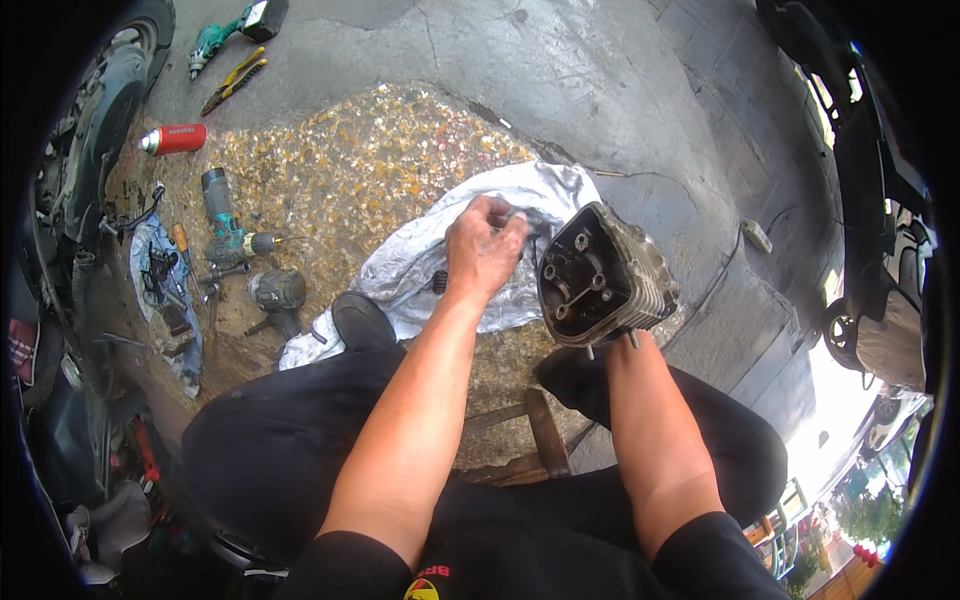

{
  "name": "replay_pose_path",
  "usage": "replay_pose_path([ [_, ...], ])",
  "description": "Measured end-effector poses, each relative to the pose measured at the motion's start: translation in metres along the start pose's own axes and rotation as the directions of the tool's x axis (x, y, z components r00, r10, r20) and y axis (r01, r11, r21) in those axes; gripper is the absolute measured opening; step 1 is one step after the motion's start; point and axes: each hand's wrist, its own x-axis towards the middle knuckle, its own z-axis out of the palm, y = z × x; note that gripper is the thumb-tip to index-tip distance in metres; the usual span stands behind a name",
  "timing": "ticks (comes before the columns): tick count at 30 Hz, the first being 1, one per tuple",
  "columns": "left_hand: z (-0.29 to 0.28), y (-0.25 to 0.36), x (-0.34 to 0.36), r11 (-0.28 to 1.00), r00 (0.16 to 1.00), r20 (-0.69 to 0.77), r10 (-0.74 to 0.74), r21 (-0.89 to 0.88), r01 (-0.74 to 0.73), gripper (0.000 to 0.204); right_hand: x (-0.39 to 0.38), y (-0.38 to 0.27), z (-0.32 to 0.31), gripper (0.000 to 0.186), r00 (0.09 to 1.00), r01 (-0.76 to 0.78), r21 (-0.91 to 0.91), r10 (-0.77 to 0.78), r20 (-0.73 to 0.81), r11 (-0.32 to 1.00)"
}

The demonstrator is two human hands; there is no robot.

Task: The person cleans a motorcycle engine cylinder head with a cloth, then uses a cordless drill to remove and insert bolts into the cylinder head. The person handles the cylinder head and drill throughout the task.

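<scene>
A finned metal engine cylinder head (608, 285), dark inside with bolt holes and studs, is held up at my right, tilted with its hollow side toward the left. My right forearm (650, 410) runs up beneath it, and the hand gripping it is hidden behind the metal. To its left, my left hand (485, 250) is over a crumpled grey-white cloth (410, 255), fingers curled and pressed together. Whatever is in those fingers cannot be made out. Beside that hand, a small dark coil spring (440, 282) lies on the cloth.
At left on the speckled floor lie a teal cordless drill (228, 235), a dark power tool (278, 292) and a blue cloth (160, 270) with small parts. Farther off are a red spray can (174, 139), yellow-handled pliers (236, 79) and another teal power tool (225, 40).
</scene>
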Motion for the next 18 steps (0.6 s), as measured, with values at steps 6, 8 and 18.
replay_pose_path([
  [6,-0.050,0.126,-0.015,0.976,0.919,0.353,0.173,-0.189,-0.111,0.052,0.012,-0.065,0.094,0.051,0.987,0.022,-0.129,-0.002,0.160,0.991],
  [8,-0.067,0.149,-0.029,0.970,0.911,0.395,0.118,-0.241,-0.021,0.057,-0.002,-0.093,0.145,0.052,0.979,-0.064,-0.292,0.003,-0.205,0.954],
  [18,-0.169,0.148,-0.077,0.515,0.774,0.589,0.230,-0.749,0.417,0.050,-0.066,-0.145,0.275,0.056,0.994,0.083,-0.794,0.007,0.109,0.602],
])
